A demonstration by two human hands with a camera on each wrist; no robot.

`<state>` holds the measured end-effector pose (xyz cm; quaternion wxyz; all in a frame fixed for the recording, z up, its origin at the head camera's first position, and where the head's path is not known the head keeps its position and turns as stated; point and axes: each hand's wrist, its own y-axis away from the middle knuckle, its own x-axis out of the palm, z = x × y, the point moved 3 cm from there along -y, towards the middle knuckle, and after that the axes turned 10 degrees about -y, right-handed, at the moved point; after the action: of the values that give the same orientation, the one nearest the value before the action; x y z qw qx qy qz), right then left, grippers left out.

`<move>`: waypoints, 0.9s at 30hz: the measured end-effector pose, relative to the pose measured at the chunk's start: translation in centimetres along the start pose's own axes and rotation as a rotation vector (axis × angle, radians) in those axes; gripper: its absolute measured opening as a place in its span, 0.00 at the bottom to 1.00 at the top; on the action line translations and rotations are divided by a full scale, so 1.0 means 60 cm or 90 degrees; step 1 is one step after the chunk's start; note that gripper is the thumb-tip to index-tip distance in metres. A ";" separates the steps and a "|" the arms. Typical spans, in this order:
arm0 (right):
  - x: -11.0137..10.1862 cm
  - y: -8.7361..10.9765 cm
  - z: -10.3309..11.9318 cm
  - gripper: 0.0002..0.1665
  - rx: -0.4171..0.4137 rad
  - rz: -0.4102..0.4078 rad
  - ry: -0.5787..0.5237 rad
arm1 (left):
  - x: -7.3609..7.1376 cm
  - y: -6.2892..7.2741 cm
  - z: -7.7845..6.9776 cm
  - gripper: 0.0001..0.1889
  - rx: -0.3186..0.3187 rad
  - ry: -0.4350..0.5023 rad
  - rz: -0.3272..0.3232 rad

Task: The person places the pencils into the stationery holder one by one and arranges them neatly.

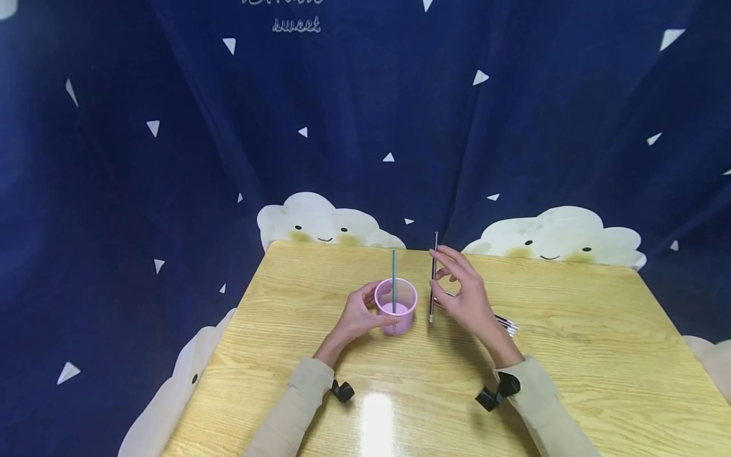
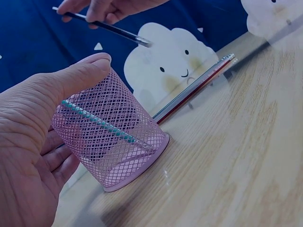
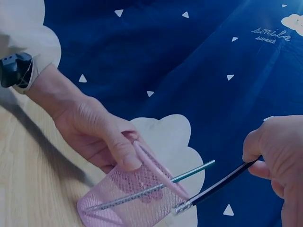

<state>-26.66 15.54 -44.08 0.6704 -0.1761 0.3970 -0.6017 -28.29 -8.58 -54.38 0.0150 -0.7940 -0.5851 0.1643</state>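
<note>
A pink mesh pencil cup [image 1: 404, 324] stands on the table, and my left hand [image 1: 361, 312] grips it, thumb on the near side and fingers around the far side. Inside the cup leans a green pencil [image 1: 394, 273], which also shows through the mesh in the left wrist view. My right hand [image 1: 465, 293] pinches a dark pencil [image 1: 433, 282] upright, just right of the cup and apart from it in the head view. Its eraser end [image 3: 183, 207] points down. Several more pencils [image 2: 199, 85] lie on the table, partly hidden behind my right hand in the head view.
The light wooden table [image 1: 274, 298] ends at the back against a dark blue curtain [image 1: 354, 95] printed with clouds and white triangles. Black wrist cameras [image 1: 342, 391] sit at both sleeve cuffs.
</note>
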 end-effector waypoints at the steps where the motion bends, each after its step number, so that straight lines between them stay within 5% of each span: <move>1: 0.001 -0.003 0.001 0.39 -0.003 -0.012 -0.006 | 0.000 0.000 -0.002 0.44 -0.002 -0.001 0.000; 10: 0.012 -0.027 0.051 0.35 -0.021 -0.104 -0.055 | -0.006 0.013 -0.055 0.42 -0.002 -0.006 0.013; 16: 0.024 -0.045 0.083 0.33 -0.033 -0.122 -0.109 | -0.010 0.014 -0.064 0.42 0.020 -0.017 0.016; 23: 0.046 -0.047 0.065 0.33 -0.025 -0.095 -0.074 | -0.006 0.006 -0.029 0.44 0.021 -0.024 0.026; 27: 0.067 -0.026 0.017 0.35 -0.006 -0.063 -0.049 | -0.002 0.001 -0.004 0.44 0.015 -0.026 0.013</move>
<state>-27.08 11.14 -43.65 0.6537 -0.2219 0.3647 -0.6249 -28.20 -8.67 -54.16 0.0104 -0.7960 -0.5753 0.1877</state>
